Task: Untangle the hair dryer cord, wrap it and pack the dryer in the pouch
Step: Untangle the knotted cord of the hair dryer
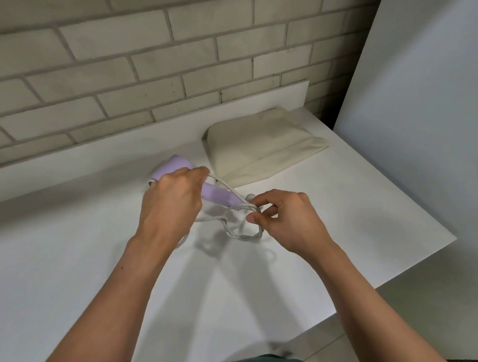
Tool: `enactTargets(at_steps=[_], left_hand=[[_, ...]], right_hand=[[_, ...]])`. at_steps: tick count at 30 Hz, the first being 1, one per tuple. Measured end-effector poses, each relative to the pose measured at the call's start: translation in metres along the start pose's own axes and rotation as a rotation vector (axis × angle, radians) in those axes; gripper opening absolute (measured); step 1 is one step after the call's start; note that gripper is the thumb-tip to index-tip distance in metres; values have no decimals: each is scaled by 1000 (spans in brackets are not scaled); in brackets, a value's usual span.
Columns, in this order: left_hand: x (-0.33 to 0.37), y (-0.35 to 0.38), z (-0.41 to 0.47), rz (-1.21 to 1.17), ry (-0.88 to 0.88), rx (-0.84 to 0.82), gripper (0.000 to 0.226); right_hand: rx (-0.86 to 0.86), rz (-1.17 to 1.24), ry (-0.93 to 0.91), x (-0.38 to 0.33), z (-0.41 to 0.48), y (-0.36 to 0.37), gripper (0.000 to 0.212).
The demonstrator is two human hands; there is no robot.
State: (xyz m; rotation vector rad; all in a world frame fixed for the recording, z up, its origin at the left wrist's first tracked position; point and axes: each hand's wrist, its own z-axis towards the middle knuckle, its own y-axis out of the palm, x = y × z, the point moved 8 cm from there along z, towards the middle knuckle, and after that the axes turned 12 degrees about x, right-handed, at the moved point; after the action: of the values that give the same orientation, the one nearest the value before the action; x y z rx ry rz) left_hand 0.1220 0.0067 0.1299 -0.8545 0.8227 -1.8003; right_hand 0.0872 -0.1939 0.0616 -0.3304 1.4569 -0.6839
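Observation:
A lilac hair dryer (217, 194) lies on the white table (64, 256), partly hidden under my left hand (173, 204), whose fingers curl over its body and a strand of the cord. The white cord (238, 236) runs from the dryer's handle in twisted loops on the table. My right hand (287, 220) pinches a loop of that cord just off the handle's end, between thumb and fingers. A cream fabric pouch (260, 146) lies flat behind the dryer, to the right.
A brick wall (132, 59) rises behind a raised white ledge (112, 152) at the table's back. The table's right edge (428, 221) runs diagonally, with floor beyond. A large white panel (434, 103) stands at the right.

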Motion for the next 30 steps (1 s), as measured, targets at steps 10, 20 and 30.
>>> enactTargets(at_steps=[10,20,30], left_hand=[[-9,4,2,27,35,-73,30],[35,13,-9,-67,433,-165,42],[22,-12,6,-4,126,29,27]], right_hand=[[38,-68,-93,-15,4,-1,7],[94,-19,-113,-13,1,-8,15],[47,-37,-117,-9,4,-15,4]])
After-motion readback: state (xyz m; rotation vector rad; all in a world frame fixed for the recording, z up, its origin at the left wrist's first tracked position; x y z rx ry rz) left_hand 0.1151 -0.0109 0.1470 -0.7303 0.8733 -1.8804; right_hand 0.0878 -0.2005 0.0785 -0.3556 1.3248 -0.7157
